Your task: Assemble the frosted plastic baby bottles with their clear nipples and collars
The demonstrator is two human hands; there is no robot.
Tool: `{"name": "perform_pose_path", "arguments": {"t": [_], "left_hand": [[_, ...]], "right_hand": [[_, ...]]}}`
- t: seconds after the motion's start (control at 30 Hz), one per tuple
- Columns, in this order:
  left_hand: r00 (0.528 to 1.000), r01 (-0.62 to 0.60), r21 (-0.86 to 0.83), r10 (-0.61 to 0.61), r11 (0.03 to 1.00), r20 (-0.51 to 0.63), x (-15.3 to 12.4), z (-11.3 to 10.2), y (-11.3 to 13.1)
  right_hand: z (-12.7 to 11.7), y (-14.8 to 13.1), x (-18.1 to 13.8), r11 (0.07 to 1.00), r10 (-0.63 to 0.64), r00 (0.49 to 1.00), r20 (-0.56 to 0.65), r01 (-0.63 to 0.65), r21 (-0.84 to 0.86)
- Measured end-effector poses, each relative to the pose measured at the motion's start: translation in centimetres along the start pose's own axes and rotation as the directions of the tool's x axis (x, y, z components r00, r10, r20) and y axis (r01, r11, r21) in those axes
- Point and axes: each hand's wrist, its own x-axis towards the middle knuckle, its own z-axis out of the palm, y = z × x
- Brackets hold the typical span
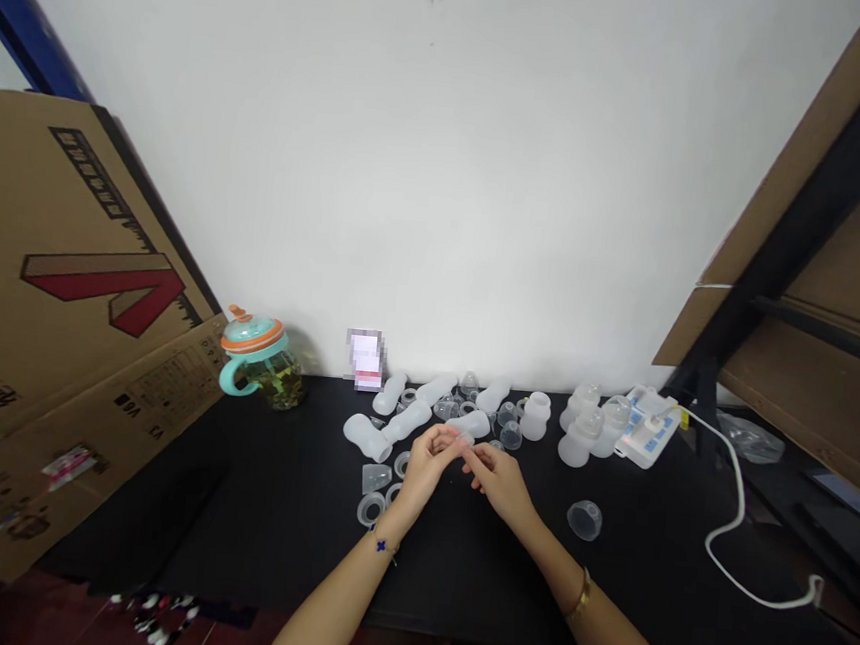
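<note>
My left hand and my right hand meet over the middle of a black table, fingertips pinched together on a small clear piece that I cannot make out. Just beyond them lie several translucent white bottles on their sides, with clear caps and rings scattered around. More bottles stand upright further right. A single clear dome cap lies right of my right hand.
A drinking cup with an orange and teal lid stands at the back left beside a large cardboard box. A white power strip with a white cable sits at the back right. A wooden shelf frame rises on the right.
</note>
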Motion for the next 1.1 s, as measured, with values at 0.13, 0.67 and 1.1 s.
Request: {"name": "perform_pose_path", "arguments": {"t": [0.13, 0.67, 1.1], "left_hand": [[0.999, 0.031, -0.015, -0.03, 0.999, 0.011, 0.2, 0.0, -0.2], [0.997, 0.073, -0.001, -0.073, 0.997, 0.004, 0.5, -0.3, -0.9], [0.998, 0.039, 0.014, -0.04, 0.999, 0.047, 0.1, 0.1, 0.2]], "right_hand": [[-0.2, -0.5, -0.3, 0.996, -0.033, 0.999, -0.026, 0.031, -0.088], [-0.4, -0.7, -0.3, 0.983, -0.1, 0.995, -0.03, 0.094, -0.16], [-0.1, -0.7, -0.7, 0.899, -0.16, 0.981, -0.108, 0.099, -0.427]]}}
